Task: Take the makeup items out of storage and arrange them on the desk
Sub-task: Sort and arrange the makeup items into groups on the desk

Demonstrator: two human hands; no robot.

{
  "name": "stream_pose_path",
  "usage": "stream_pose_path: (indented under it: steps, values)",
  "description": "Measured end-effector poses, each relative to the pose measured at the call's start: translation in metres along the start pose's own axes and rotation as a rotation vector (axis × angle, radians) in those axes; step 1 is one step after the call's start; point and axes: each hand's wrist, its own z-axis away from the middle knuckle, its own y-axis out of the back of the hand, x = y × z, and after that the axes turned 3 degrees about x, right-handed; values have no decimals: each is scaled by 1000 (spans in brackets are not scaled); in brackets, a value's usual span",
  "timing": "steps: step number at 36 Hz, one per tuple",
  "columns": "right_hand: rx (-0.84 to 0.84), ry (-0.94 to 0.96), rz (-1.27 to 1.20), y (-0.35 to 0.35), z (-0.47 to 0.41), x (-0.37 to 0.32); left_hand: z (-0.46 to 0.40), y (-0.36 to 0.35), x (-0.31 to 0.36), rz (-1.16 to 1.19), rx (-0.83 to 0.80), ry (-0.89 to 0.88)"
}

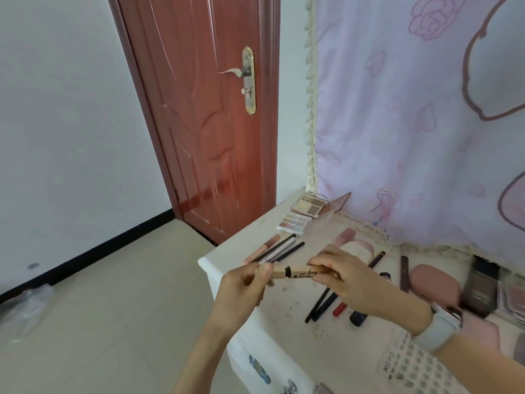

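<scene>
The reddish-brown wooden door (204, 115) stands beyond the white counter (227, 261); against the pink flower-print curtain (412, 123) lie a four-pan eyeshadow palette (310, 205) and a smaller pastel nine-pan palette (294, 222); a row of slim makeup pencils (277, 248) rests near the edge; over the counter my left hand (244, 282) pinches one end of a beige printed cosmetic tube (295, 272) while my right hand (349, 280) grips the other.

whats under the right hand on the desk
Under the right hand lie dark pencils, a red stick and a dark tube on the desk. Their upper ends are hidden by the hand, which grips a beige tube.
</scene>
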Motion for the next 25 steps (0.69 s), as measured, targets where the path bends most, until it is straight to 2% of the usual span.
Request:
stream_pose_path:
  steps: [3, 6, 10, 13, 16, 19, 22, 25]
  values:
    - [84, -74, -126, -6, 4, 1, 0, -3, 0, 115, -40, 53]
    - [67, -124, -297, -11, 9, -3, 1, -12, 1, 220, -71, 85]
    - [-4, -144, -354, -17, 15, -3, 1, -25, 9, 282, -74, 71]
    - [-42, -168, -298, -15, 18, 1, 0, -30, 12, 290, -66, 36]
    - [72, -191, -334, -7, 20, 2, -2, -29, 10, 191, -75, -60]
    - [183, -158, -453, 6, 15, -5, -3, -28, 4, -19, -186, -150]
    - [200, -105, -490, 11, 11, -14, -2, -29, 0, -270, -250, -247]
    - [174, -93, -364, 7, 10, -13, -3, -31, 3, -325, -227, -251]
